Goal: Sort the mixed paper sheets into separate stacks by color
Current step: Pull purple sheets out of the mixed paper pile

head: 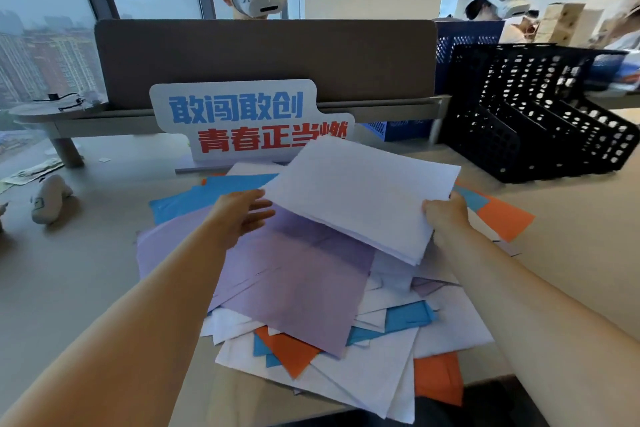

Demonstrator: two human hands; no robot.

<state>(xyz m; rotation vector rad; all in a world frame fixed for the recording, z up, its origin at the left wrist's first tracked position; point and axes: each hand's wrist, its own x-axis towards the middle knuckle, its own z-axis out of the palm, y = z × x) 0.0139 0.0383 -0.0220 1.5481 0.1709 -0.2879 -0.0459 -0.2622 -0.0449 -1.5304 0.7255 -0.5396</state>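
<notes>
On the beige table (86, 288): your mixed heap of loose paper sheets (346, 357) lies right in front of you, colours overlapping.
Right hand (446, 213): you pinch the near right edge of a thin stack of white paper sheets (360, 191), thumb on top, the stack raised and tilted above the heap.
Left hand (242, 215): fingers spread and flat, palm turned toward the stack's left edge, just beside it (whether it touches the paper, you cannot tell).
Lilac sheets (294, 281): several lie fanned on top of the heap's middle, directly under the raised stack.
Blue sheets (194, 201): some at the far left, others poking out low at the centre.
Orange sheets (505, 218): one at the far right, more at the near edge.
Behind the heap: a white cut-out sign with blue and red characters (242, 121) stands upright; a black perforated plastic file rack (540, 121) sits to the right.
</notes>
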